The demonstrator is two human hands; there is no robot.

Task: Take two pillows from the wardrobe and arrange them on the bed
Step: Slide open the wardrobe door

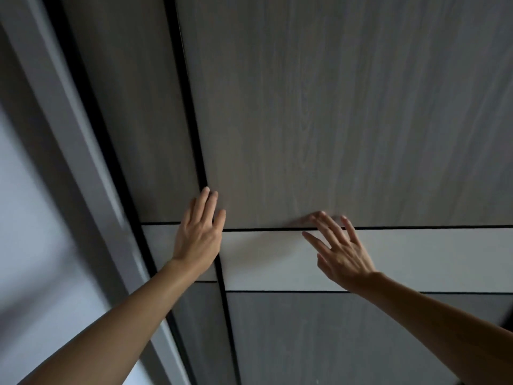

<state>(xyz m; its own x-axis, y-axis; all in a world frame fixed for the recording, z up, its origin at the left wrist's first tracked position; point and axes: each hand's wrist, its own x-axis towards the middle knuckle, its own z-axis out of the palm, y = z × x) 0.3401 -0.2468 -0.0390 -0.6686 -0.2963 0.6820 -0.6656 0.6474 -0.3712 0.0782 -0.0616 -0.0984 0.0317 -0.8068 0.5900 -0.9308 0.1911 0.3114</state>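
Reaching upward, the person lays both hands against the wardrobe's upper door (319, 120), a flat grey panel with a faint wood grain. The left hand (198, 234) is spread open, empty, fingertips at the dark vertical seam (191, 120) beside the neighbouring door, probably hunting for an edge to pull, since no handle shows. The right hand (340, 250) is also open and holds nothing, its fingers splayed across the thin black horizontal gap above a pale, smooth band (430, 258). It is slightly blurred. The doors look shut, so the pillows are out of sight, presumably behind them. The bed is not in view.
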